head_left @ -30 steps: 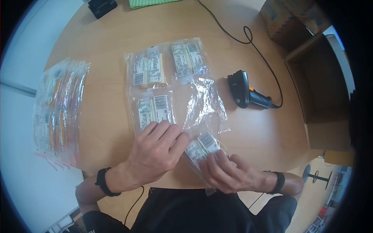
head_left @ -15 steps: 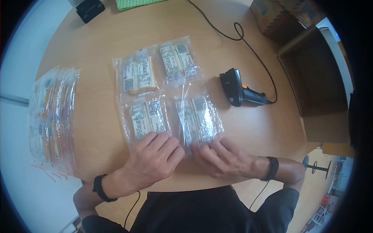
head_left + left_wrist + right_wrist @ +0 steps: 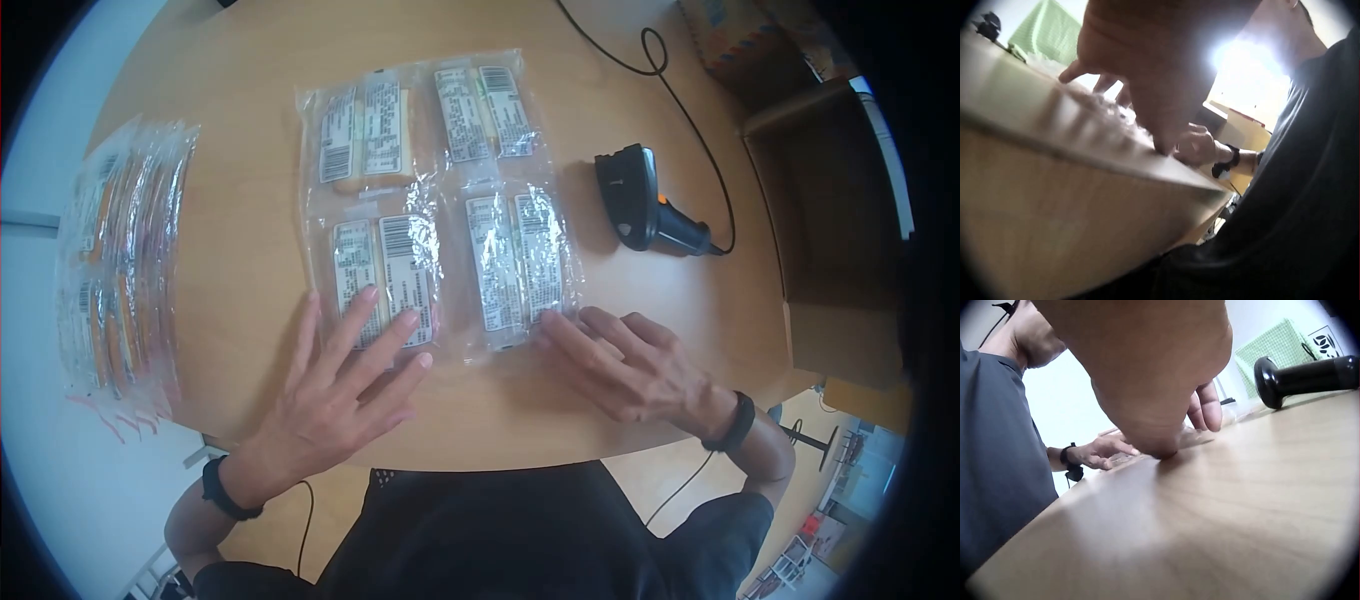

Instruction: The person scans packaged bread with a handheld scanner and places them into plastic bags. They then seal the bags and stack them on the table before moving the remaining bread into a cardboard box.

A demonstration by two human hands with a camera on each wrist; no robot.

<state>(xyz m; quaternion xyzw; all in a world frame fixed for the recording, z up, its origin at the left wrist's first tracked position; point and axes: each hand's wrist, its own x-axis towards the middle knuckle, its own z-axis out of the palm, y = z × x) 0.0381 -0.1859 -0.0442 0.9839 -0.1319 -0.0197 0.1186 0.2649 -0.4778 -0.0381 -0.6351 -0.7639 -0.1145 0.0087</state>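
A clear plastic sheet of joined pouches lies flat, each pouch holding a flat item with white printed barcode labels. My left hand is spread over the lower-left pouch, its fingertips on the label's lower part. At the near corner of the lower-right pouch, my right hand rests its bent fingers on the plastic edge. In the right wrist view the right hand is low over the tabletop, fingers pointing down.
A stack of similar filled plastic pouches stands at the left. To the right lies a black barcode scanner with its cable running back. Beyond it is an open cardboard box. The wooden table's near edge curves before me.
The lower-right pouch, earlier folded toward me under the right hand, now lies flat with the others. The left hand's curled fingers have spread out, and the right hand has moved up and right.
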